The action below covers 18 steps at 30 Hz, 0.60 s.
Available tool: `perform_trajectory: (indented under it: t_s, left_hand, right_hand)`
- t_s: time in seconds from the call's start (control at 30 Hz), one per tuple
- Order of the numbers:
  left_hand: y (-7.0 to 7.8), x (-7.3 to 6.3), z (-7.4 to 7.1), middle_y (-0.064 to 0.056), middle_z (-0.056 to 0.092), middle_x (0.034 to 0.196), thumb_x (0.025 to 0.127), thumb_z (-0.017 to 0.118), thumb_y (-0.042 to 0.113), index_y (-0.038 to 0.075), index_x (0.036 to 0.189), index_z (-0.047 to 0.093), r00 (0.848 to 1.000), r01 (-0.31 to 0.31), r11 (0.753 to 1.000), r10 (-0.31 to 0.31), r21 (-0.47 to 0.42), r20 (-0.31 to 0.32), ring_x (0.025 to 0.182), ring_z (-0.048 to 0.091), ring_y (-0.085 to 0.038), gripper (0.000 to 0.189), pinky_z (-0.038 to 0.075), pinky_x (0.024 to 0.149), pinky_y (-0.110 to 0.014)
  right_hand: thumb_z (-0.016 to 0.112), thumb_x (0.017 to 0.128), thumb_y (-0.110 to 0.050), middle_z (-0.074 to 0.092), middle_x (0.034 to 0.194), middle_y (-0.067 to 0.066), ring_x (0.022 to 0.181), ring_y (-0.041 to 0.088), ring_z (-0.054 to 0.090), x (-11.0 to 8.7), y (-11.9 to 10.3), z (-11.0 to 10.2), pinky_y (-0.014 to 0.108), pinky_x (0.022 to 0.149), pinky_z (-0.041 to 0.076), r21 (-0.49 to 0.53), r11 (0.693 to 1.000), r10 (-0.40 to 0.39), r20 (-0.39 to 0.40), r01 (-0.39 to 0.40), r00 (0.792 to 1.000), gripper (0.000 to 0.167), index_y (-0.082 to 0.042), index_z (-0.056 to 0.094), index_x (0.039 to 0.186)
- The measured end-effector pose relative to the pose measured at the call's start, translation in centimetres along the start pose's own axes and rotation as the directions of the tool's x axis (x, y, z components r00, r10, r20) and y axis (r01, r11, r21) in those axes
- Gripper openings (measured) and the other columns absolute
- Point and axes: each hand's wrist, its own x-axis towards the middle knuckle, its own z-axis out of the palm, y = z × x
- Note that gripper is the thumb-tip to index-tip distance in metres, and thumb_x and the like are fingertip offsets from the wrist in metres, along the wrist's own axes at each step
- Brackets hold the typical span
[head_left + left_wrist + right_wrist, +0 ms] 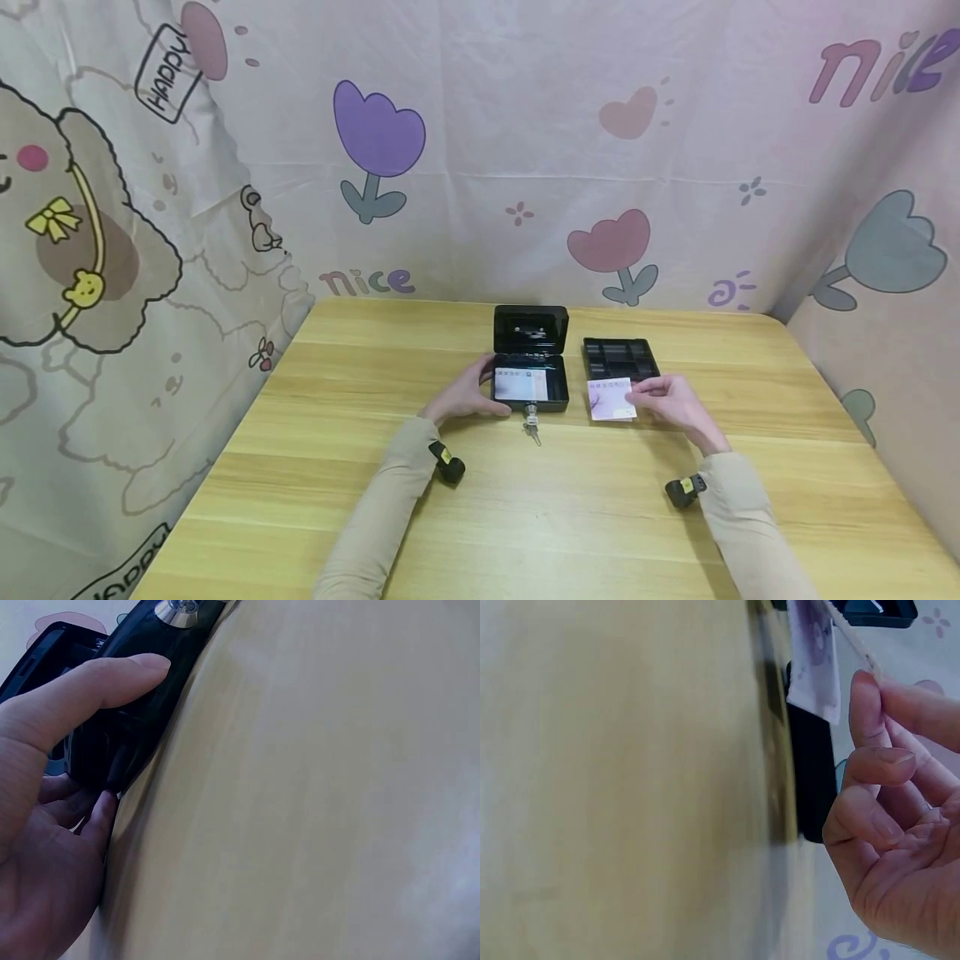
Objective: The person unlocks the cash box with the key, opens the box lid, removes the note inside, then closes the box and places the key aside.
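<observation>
We read "nice" (pixel 873 71) and "HAPPY" (pixel 167 73), one cut off below, across the backdrop (pixel 487 108). On the table (pixel 570 525), the left hand (pixel 470 393) grips the open black box (pixel 551 407); near the black tray (pixel 630 350), the right hand (pixel 670 400) pinches a pinkish note (pixel 611 402), its print illegible.

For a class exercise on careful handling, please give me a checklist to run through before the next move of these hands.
1. Lid open: ok, raised behind the box.
2. Box steadied: ok, left hand at its left side, thumb on its front.
3. Purple paper gripped: ok, right hand pinches its edge.
4. Purple paper inside the box: not ok, held outside, near the tray.
5. Purple paper a single sheet: cannot tell.
6. Keys away from the lock: not ok, they hang there.
</observation>
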Motion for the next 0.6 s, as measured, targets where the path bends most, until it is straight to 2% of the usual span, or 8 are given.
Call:
perform_trajectory:
  t_s: [0.1, 0.2, 0.37, 0.6]
  left_hand:
    - [0.02, -0.02, 0.03, -0.025, 0.020, 0.166, 0.072, 0.090, 0.015, -0.003, 0.159, 0.014, 1.000, 0.002, 1.000, -0.002, 0.007, -0.002, 0.150, 0.033, -0.041, 0.117, 0.030, 0.126, -0.049]
    - [0.05, -0.03, 0.05, -0.025, 0.020, 0.166, 0.072, 0.090, 0.015, -0.002, 0.159, 0.014, 1.000, 0.006, 1.000, -0.006, 0.008, -0.003, 0.150, 0.033, -0.041, 0.117, 0.030, 0.126, -0.049]
    - [0.13, -0.04, 0.06, -0.024, 0.020, 0.166, 0.072, 0.090, 0.015, -0.001, 0.159, 0.014, 1.000, 0.016, 1.000, -0.016, 0.016, -0.004, 0.150, 0.033, -0.040, 0.117, 0.030, 0.126, -0.048]
    - [0.18, -0.06, 0.02, -0.024, 0.020, 0.166, 0.071, 0.090, 0.015, -0.001, 0.159, 0.015, 1.000, 0.021, 1.000, -0.021, 0.004, -0.009, 0.150, 0.033, -0.040, 0.117, 0.029, 0.126, -0.048]
  right_hand:
    - [0.072, 0.090, -0.012, 0.069, 0.070, -0.010, 0.051, 0.001, 0.047, 0.09, 0.43, -0.09, 0.018, 0.046, 0.041, 0.013, 1.000, 0.018, 0.004, -0.018, 1.000, 0.034, 0.015, 0.066, 0.111]
    - [0.072, 0.090, -0.011, 0.067, 0.068, -0.010, 0.049, 0.000, 0.046, 0.12, 0.71, -0.18, 0.017, 0.045, 0.042, 0.007, 0.999, 0.037, 0.004, -0.037, 0.999, 0.033, 0.014, 0.065, 0.110]
    - [0.073, 0.089, -0.012, 0.069, 0.070, -0.010, 0.050, 0.000, 0.050, 0.09, 0.89, -0.18, 0.016, 0.046, 0.046, -0.004, 0.998, 0.068, 0.011, -0.068, 0.998, 0.033, 0.013, 0.066, 0.109]
    - [0.073, 0.090, -0.014, 0.070, 0.073, -0.008, 0.051, 0.001, 0.048, 0.21, 1.00, -0.05, 0.017, 0.046, 0.043, -0.045, 0.997, 0.064, 0.013, -0.063, 0.998, 0.037, 0.014, 0.065, 0.112]
